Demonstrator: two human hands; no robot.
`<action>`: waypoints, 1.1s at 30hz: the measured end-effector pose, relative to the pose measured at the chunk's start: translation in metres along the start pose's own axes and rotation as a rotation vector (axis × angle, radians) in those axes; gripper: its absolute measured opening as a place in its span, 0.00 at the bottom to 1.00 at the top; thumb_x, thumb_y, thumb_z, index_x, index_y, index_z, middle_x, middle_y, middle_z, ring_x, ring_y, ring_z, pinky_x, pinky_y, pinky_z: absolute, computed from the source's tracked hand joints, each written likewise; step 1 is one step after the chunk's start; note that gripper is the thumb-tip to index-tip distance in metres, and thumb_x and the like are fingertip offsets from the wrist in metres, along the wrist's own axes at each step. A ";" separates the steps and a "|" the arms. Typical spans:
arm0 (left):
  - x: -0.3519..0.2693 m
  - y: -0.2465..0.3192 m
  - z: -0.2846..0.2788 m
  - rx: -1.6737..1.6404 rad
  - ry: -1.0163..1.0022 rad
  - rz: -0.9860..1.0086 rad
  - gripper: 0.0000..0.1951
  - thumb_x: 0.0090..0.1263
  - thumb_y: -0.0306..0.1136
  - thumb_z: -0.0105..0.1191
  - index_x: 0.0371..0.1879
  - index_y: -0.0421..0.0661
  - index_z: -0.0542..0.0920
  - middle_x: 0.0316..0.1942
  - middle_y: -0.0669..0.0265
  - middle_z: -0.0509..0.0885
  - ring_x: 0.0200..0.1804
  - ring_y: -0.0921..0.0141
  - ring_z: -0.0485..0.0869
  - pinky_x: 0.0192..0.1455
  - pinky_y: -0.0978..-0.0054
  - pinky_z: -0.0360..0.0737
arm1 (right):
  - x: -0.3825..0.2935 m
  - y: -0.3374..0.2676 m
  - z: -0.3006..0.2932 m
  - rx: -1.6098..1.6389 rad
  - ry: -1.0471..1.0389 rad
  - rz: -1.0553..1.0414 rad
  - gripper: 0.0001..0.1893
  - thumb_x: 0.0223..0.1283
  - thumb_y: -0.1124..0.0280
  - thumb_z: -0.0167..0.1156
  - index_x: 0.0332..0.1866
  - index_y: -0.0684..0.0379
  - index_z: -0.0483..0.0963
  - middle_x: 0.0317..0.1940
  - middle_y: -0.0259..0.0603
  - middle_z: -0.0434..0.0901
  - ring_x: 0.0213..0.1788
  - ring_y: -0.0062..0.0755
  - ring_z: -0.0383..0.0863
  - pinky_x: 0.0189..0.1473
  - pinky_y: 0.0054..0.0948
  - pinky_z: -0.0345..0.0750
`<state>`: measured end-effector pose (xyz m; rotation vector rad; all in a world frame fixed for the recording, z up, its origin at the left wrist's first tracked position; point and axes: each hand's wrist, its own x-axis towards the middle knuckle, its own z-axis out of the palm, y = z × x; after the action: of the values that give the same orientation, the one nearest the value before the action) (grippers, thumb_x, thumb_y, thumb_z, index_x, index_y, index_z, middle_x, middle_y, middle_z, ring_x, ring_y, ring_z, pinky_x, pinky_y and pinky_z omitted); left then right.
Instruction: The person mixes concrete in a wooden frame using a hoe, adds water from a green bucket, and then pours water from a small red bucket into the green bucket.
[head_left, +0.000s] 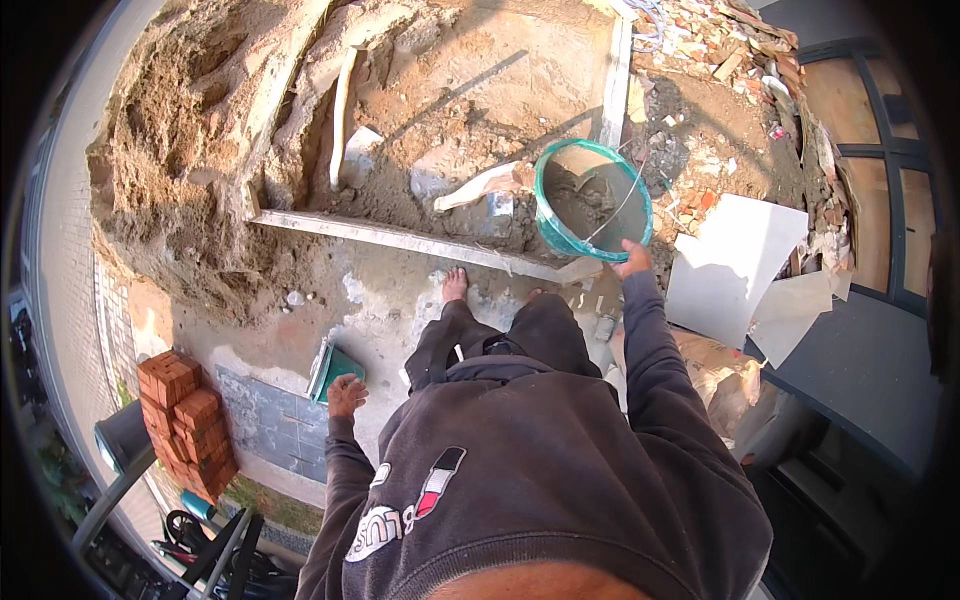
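Observation:
My right hand (632, 259) grips the near rim of a green plastic bucket (551, 225), which is tilted so that wet grey-brown mortar shows inside. A thin wire handle lies across its mouth. The bucket is at the near right corner of a wood-edged mixing bed. Out at the left, my left hand (347, 394) has its fingers loosely curled with nothing in them that I can see. Close beyond that hand, a smaller green container (341, 367) lies on the concrete. Inside the bed, a pale wooden handle (480, 184) slants up from left to right, ending beside the bucket.
A pale board (390, 238) edges the bed before my bare feet. Another wooden handle (343, 120) stands in the sand. A sand heap (172, 150) rises at left, above stacked red bricks (184, 420). White sheets (731, 259), a paper sack (712, 371) and rubble (750, 97) lie at right.

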<state>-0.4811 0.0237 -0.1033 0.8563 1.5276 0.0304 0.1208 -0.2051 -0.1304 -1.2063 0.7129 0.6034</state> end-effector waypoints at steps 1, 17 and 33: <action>0.000 0.001 -0.002 0.006 0.017 0.005 0.16 0.57 0.30 0.53 0.44 0.39 0.73 0.28 0.63 0.80 0.25 0.72 0.80 0.22 0.78 0.76 | 0.001 0.002 -0.008 0.033 0.008 0.003 0.16 0.55 0.78 0.49 0.50 0.64 0.64 0.47 0.49 0.70 0.46 0.51 0.73 0.45 0.57 0.72; -0.001 0.000 -0.012 0.017 0.073 0.009 0.15 0.58 0.30 0.54 0.43 0.40 0.73 0.28 0.62 0.79 0.24 0.72 0.79 0.21 0.80 0.74 | -0.001 0.006 -0.011 -0.014 0.175 -0.011 0.18 0.51 0.78 0.56 0.49 0.65 0.67 0.44 0.49 0.73 0.45 0.47 0.75 0.48 0.49 0.72; -0.003 -0.003 -0.015 -0.005 0.056 0.025 0.15 0.58 0.30 0.54 0.43 0.39 0.73 0.28 0.63 0.79 0.24 0.72 0.79 0.22 0.78 0.75 | -0.004 -0.042 0.007 -0.205 0.086 -0.219 0.14 0.53 0.80 0.51 0.46 0.68 0.66 0.42 0.49 0.73 0.42 0.45 0.76 0.44 0.47 0.76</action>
<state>-0.4959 0.0272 -0.0992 0.8777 1.5681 0.0768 0.1511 -0.2092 -0.1002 -1.4863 0.5904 0.4516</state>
